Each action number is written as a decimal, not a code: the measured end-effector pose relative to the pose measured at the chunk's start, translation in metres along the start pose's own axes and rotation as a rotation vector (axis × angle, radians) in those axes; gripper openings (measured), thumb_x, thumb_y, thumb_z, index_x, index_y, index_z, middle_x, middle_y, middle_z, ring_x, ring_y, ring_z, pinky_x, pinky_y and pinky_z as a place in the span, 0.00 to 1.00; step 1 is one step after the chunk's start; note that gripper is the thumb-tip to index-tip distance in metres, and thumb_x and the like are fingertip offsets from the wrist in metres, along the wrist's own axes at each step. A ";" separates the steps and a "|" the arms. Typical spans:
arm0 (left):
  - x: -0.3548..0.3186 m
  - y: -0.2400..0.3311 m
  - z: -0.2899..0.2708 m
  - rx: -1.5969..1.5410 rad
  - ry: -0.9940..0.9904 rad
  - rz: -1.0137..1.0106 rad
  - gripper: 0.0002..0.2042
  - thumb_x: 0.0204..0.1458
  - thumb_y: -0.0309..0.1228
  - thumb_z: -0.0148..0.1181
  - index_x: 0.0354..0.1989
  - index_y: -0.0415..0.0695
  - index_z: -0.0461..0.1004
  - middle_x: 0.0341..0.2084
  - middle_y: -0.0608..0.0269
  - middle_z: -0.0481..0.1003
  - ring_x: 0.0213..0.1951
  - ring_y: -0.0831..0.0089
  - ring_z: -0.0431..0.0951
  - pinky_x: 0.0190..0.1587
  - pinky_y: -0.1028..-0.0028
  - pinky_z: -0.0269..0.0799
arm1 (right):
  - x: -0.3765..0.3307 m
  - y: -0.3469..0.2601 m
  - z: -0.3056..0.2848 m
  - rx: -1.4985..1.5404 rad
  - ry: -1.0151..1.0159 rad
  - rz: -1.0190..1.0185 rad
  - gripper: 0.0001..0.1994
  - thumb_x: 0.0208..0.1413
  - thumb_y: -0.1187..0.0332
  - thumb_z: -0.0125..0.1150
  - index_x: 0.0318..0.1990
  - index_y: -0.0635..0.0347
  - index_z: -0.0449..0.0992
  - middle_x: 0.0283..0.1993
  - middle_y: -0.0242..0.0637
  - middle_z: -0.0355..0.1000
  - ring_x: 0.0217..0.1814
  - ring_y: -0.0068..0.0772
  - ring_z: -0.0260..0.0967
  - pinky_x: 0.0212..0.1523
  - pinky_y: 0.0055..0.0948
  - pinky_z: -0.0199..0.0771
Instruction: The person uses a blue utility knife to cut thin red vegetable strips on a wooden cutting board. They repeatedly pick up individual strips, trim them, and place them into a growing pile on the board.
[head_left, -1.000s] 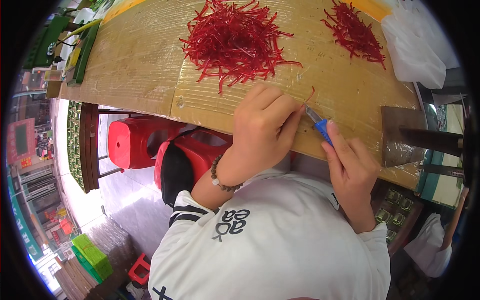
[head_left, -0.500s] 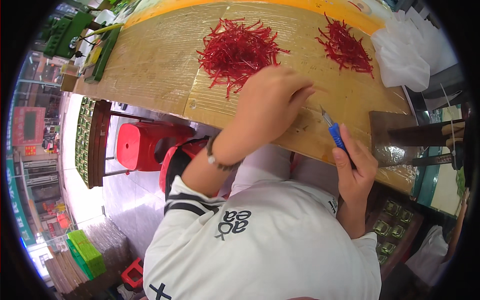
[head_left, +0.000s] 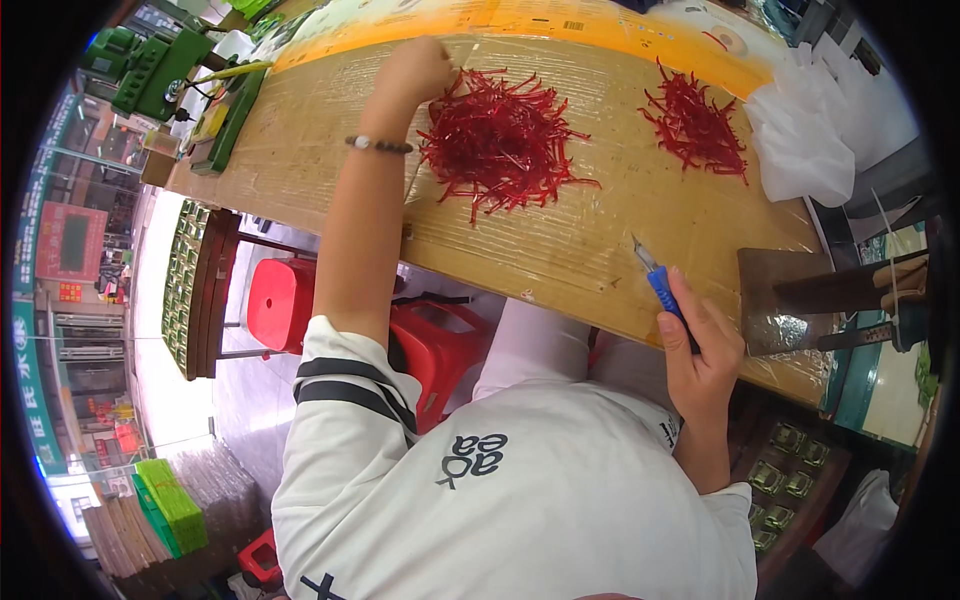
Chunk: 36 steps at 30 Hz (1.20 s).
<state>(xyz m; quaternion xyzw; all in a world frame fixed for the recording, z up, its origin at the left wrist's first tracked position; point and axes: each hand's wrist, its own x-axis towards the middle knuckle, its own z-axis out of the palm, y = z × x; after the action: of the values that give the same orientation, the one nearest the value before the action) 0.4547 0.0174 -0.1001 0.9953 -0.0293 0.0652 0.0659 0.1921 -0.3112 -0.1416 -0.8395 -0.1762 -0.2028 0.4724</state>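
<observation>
My right hand (head_left: pixel 706 345) grips the blue handle of a craft knife (head_left: pixel 664 289), its thin blade pointing up and left over the table's near edge. My left arm reaches far across the table, with a beaded bracelet on the wrist. At the far left edge of a large heap of thin red strips (head_left: pixel 500 140), my left hand (head_left: pixel 418 72) is closed, fingers curled inward. What is in those fingers, if anything, is hidden. To the right lies a smaller heap of similar red strips (head_left: pixel 697 125).
The table (head_left: pixel 300 130) is covered in brown, film-wrapped board. White plastic bags (head_left: pixel 805 130) lie at its right, near a dark metal bracket (head_left: pixel 790 290). A green machine (head_left: pixel 165 75) stands far left. Red stools (head_left: pixel 282 302) stand below the table's near edge.
My left hand has moved away and to the left, from in front of the large heap to its far left edge. The right hand keeps the knife nearly in place.
</observation>
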 end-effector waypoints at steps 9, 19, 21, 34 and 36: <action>-0.047 0.008 -0.009 -0.177 -0.088 -0.091 0.10 0.48 0.34 0.64 0.36 0.43 0.83 0.25 0.54 0.80 0.29 0.65 0.80 0.36 0.68 0.75 | -0.002 0.003 0.000 0.016 0.003 0.000 0.18 0.53 0.73 0.64 0.53 0.61 0.77 0.24 0.39 0.68 0.21 0.29 0.62 0.23 0.27 0.63; -0.038 0.025 -0.013 0.091 -0.089 0.123 0.08 0.46 0.32 0.64 0.31 0.42 0.82 0.27 0.52 0.80 0.30 0.60 0.81 0.35 0.64 0.75 | -0.004 0.000 -0.003 -0.016 -0.041 -0.002 0.18 0.54 0.71 0.65 0.53 0.63 0.76 0.25 0.38 0.68 0.24 0.29 0.61 0.26 0.26 0.62; -0.031 0.027 -0.014 0.161 -0.099 0.132 0.09 0.45 0.33 0.65 0.30 0.41 0.82 0.27 0.51 0.80 0.31 0.59 0.80 0.36 0.63 0.75 | -0.004 0.001 -0.002 -0.013 -0.036 -0.015 0.19 0.53 0.71 0.65 0.53 0.62 0.76 0.24 0.37 0.67 0.22 0.28 0.59 0.25 0.26 0.61; -0.026 0.009 -0.019 -0.114 -0.020 -0.005 0.14 0.47 0.36 0.60 0.38 0.38 0.75 0.29 0.51 0.78 0.33 0.59 0.81 0.37 0.62 0.75 | -0.004 0.006 0.002 0.014 0.012 -0.076 0.19 0.48 0.70 0.69 0.51 0.57 0.79 0.21 0.36 0.65 0.17 0.32 0.59 0.19 0.29 0.61; -0.054 0.021 -0.020 -0.402 0.062 0.060 0.11 0.51 0.33 0.58 0.37 0.37 0.73 0.27 0.54 0.78 0.32 0.66 0.80 0.34 0.67 0.75 | -0.004 0.007 0.002 0.021 0.015 -0.068 0.19 0.48 0.70 0.68 0.51 0.58 0.79 0.21 0.36 0.66 0.17 0.32 0.60 0.20 0.29 0.61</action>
<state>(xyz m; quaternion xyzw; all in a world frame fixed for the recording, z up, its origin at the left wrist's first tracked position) 0.3973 0.0024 -0.0846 0.9582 -0.0694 0.0908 0.2621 0.1928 -0.3131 -0.1502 -0.8263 -0.2033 -0.2231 0.4755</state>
